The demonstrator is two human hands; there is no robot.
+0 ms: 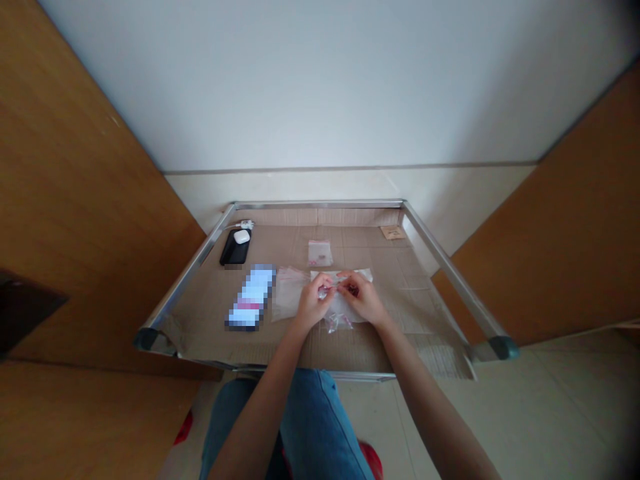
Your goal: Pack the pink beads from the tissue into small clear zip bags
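My left hand [314,303] has its thumb and fingers closed on a small shiny clear plastic bag [323,291]. Fingertips of my right hand [366,300] are pinched close beside it; a small dark reddish item shows under them, too small to name. Both hands are over a white sheet or packet [367,273] on the cardboard. Just below lies a crumpled clear plastic bag [337,323] with pink marks. Flat clear zip bags [287,300] lie left of my left hand. Beyond the hands, another zip bag [320,252] holds a tiny dark piece.
The cardboard-lined surface [400,313] has a metal frame [445,267] with green-capped corners. At left lie a phone with a lit, blurred screen [253,293], a black phone-like slab [231,250], a white earbud case [242,237] and a white cable [245,225]. A brown packet [393,232] sits back right.
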